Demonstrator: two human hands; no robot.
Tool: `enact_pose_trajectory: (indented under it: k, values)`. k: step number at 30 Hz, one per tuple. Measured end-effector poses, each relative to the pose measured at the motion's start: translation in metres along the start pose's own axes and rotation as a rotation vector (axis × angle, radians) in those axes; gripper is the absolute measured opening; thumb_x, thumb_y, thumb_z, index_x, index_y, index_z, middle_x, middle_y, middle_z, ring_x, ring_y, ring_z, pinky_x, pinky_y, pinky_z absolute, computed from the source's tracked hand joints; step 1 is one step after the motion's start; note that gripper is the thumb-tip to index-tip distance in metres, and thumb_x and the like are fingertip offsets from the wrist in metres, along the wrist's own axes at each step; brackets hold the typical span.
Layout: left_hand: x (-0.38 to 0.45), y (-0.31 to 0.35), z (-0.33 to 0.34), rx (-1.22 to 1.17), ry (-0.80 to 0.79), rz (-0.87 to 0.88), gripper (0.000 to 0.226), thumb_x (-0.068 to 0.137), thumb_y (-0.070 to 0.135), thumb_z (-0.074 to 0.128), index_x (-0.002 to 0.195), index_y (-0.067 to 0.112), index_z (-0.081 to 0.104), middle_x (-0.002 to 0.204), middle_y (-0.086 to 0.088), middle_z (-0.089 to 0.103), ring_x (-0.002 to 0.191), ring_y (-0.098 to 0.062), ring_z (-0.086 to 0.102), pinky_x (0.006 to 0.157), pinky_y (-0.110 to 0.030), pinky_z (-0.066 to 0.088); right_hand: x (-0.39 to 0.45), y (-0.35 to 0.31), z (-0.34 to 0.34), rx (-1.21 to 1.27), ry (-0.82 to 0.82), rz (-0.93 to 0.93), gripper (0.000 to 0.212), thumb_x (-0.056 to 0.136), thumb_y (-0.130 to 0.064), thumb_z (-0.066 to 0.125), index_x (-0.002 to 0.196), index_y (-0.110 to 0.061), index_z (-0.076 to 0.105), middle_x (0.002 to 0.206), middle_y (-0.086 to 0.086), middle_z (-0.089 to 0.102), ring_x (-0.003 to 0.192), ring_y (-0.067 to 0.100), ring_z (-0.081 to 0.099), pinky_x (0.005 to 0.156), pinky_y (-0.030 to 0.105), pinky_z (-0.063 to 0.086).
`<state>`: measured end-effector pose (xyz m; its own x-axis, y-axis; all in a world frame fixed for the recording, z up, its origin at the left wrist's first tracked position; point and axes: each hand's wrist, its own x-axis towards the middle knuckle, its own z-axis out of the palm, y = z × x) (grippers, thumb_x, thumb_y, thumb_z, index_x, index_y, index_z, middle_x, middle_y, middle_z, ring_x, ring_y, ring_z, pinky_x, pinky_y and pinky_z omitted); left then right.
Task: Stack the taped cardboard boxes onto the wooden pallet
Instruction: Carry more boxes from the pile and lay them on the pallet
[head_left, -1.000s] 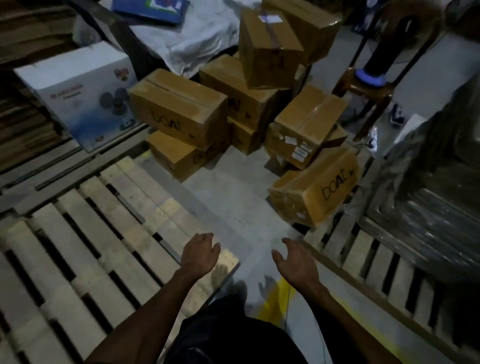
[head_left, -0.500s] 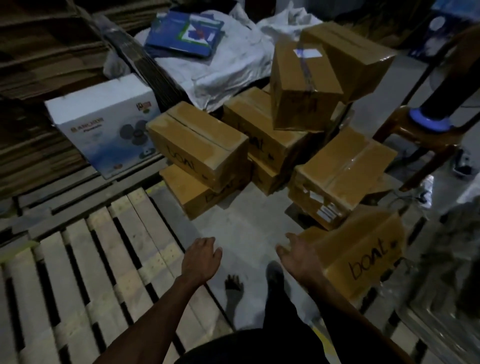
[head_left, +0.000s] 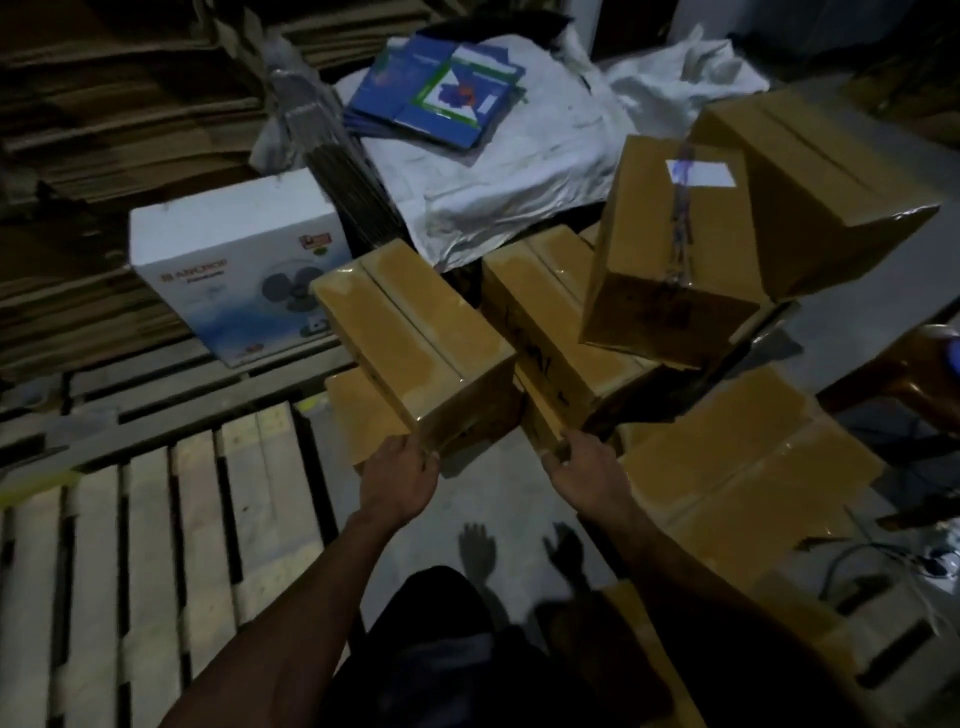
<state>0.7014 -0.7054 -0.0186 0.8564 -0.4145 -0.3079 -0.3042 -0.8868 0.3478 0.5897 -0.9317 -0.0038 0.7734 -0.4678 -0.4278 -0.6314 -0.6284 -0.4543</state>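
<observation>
Several taped brown cardboard boxes lie piled on the floor ahead. The nearest one sits on top of a lower box, with clear tape along its top seam. My left hand grips its near bottom corner, fingers curled at the edge. My right hand reaches between the boxes, and its fingertips touch the corner of a low box under the middle stack. The light wooden pallet lies bare on the floor to my left.
A white fan carton stands behind the pallet. More taped boxes are stacked at centre right and near right. A white sack with blue booklets lies behind. Flattened cardboard fills the far left, and a brown chair stands at the right.
I have stepped forward to the pile. Both hands moved from hanging free above the floor to the boxes, the left one now on the nearest box's corner.
</observation>
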Motion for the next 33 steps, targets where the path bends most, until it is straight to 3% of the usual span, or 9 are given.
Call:
enact_pose_trajectory:
  k: [4, 11, 15, 17, 19, 22, 26, 33]
  values:
    - [0.069, 0.036, -0.005, -0.012, -0.003, 0.069, 0.044, 0.102, 0.036, 0.041, 0.133, 0.007, 0.05, 0.127, -0.019, 0.057, 0.117, -0.033, 0.051, 0.094, -0.037, 0.042, 0.051, 0.007, -0.024, 0.022, 0.003, 0.055, 0.041, 0.093, -0.048, 0.051, 0.123, -0.02, 0.055, 0.12, 0.007, 0.061, 0.104, 0.03, 0.059, 0.09, 0.05, 0.052]
    - [0.224, 0.116, -0.024, -0.021, -0.068, 0.267, 0.05, 0.103, 0.036, 0.036, 0.144, 0.007, 0.039, 0.143, -0.016, 0.046, 0.131, -0.028, 0.042, 0.103, -0.034, 0.035, 0.157, 0.017, -0.089, 0.095, 0.136, 0.234, 0.063, 0.096, -0.049, 0.052, 0.148, -0.016, 0.039, 0.148, 0.01, 0.045, 0.133, 0.032, 0.044, 0.107, 0.047, 0.041]
    - [0.301, 0.172, -0.047, 0.01, -0.105, 0.366, 0.051, 0.102, 0.038, 0.037, 0.143, 0.009, 0.04, 0.145, -0.014, 0.045, 0.135, -0.029, 0.039, 0.106, -0.035, 0.035, 0.206, 0.021, -0.141, 0.198, 0.239, 0.337, 0.061, 0.095, -0.05, 0.052, 0.143, -0.014, 0.042, 0.14, 0.01, 0.051, 0.125, 0.032, 0.05, 0.101, 0.051, 0.045]
    - [0.333, 0.203, -0.059, -0.013, -0.145, 0.383, 0.054, 0.102, 0.039, 0.038, 0.147, 0.009, 0.036, 0.149, -0.013, 0.041, 0.137, -0.029, 0.036, 0.108, -0.036, 0.033, 0.228, 0.031, -0.167, 0.233, 0.281, 0.377, 0.067, 0.096, -0.054, 0.052, 0.147, -0.013, 0.039, 0.146, 0.01, 0.047, 0.132, 0.031, 0.045, 0.106, 0.049, 0.041]
    - [0.357, 0.232, -0.068, -0.091, -0.192, 0.364, 0.057, 0.101, 0.041, 0.039, 0.15, 0.012, 0.032, 0.152, -0.011, 0.037, 0.138, -0.028, 0.035, 0.109, -0.038, 0.033, 0.244, 0.039, -0.191, 0.248, 0.327, 0.379, 0.075, 0.092, -0.062, 0.051, 0.147, -0.012, 0.04, 0.146, 0.011, 0.048, 0.132, 0.031, 0.046, 0.106, 0.048, 0.042]
    - [0.394, 0.274, -0.072, -0.211, -0.251, 0.348, 0.062, 0.1, 0.046, 0.041, 0.152, 0.014, 0.029, 0.155, -0.008, 0.035, 0.139, -0.028, 0.035, 0.112, -0.041, 0.033, 0.272, 0.056, -0.227, 0.297, 0.394, 0.431, 0.075, 0.092, -0.059, 0.056, 0.147, -0.009, 0.038, 0.146, 0.015, 0.044, 0.134, 0.035, 0.042, 0.107, 0.045, 0.038]
    - [0.438, 0.323, -0.069, -0.435, -0.344, 0.194, 0.07, 0.099, 0.052, 0.043, 0.154, 0.014, 0.022, 0.157, -0.008, 0.03, 0.139, -0.027, 0.035, 0.11, -0.038, 0.032, 0.319, 0.085, -0.273, 0.35, 0.433, 0.454, 0.11, 0.068, -0.084, 0.047, 0.152, -0.015, 0.03, 0.152, 0.009, 0.04, 0.133, 0.032, 0.046, 0.109, 0.051, 0.04]
    - [0.508, 0.383, -0.032, -0.692, -0.36, -0.102, 0.076, 0.097, 0.052, 0.049, 0.154, 0.012, 0.02, 0.158, -0.009, 0.027, 0.14, -0.03, 0.033, 0.109, -0.042, 0.03, 0.438, 0.171, -0.326, 0.346, 0.409, 0.454, 0.103, 0.058, -0.087, 0.049, 0.139, -0.024, 0.04, 0.134, 0.004, 0.055, 0.122, 0.033, 0.054, 0.099, 0.056, 0.046]
